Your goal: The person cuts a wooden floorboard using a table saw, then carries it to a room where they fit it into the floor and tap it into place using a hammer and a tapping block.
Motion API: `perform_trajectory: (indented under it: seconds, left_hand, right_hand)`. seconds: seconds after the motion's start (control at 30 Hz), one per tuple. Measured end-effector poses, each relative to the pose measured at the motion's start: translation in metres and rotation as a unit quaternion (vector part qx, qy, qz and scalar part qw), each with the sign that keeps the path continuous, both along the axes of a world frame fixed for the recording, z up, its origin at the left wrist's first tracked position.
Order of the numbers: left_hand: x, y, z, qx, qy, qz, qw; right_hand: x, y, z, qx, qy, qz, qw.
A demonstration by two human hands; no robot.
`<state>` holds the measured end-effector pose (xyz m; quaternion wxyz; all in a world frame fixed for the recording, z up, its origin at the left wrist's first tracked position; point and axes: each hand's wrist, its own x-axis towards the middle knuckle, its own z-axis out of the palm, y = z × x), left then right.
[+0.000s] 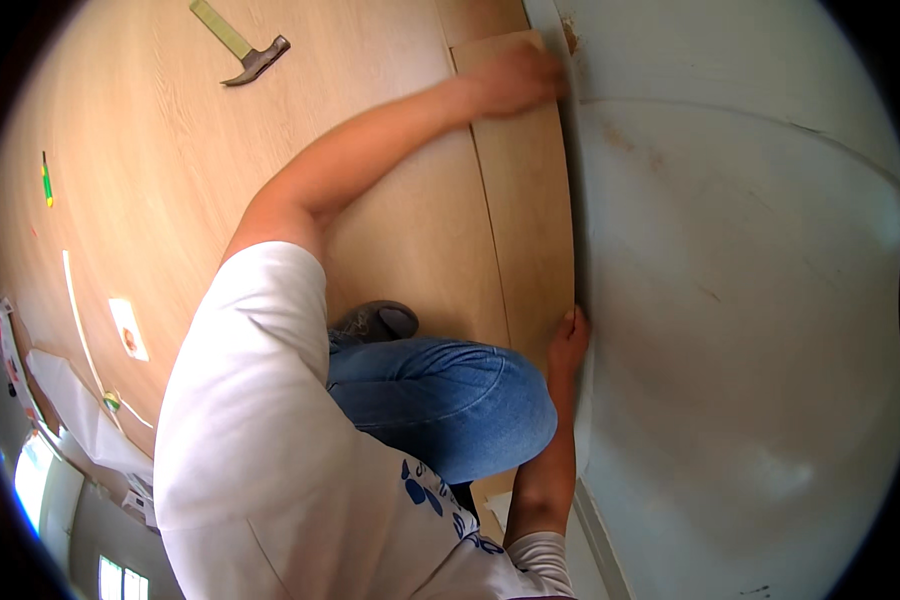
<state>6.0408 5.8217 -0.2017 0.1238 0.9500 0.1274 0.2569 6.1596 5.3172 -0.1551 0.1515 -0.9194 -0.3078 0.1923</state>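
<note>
A light wood-look floor plank lies along the foot of the wall, with a thin dark seam against the laid floor beside it. My left hand is over the plank's far end, close to the wall. Motion smears its fingers, so their pose is unclear. At the near end of the plank, my right hand holds the edge on the wall side, thumb uppermost. My knee partly hides that forearm, and the other fingers barely show. A dark gap runs between the plank and the wall.
The pale wall rises close on the right. A claw hammer rests on the floor at the far left. Further left are a green utility knife, a white strip and a white card. My bent knee is beside the plank.
</note>
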Motion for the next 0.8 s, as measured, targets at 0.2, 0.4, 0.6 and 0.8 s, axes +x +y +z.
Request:
perform_trajectory:
  seconds: [0.2,0.4,0.6,0.8]
  left_hand:
    - [0.026,-0.080,0.016,-0.006,0.094,-0.152,0.984]
    - [0.045,-0.083,-0.001,-0.017,0.046,-0.084,0.995]
    - [0.048,-0.085,0.002,-0.024,0.072,-0.078,0.994]
    - [0.042,-0.089,0.009,-0.034,0.042,-0.076,0.996]
  right_hand:
    - [-0.001,-0.004,0.010,-0.030,0.020,-0.034,0.999]
    - [0.006,-0.053,0.012,-0.069,0.026,-0.050,0.996]
    - [0.000,-0.058,0.007,-0.056,-0.002,-0.030,0.998]
    - [-0.018,-0.054,0.015,-0.010,-0.044,-0.024,0.999]
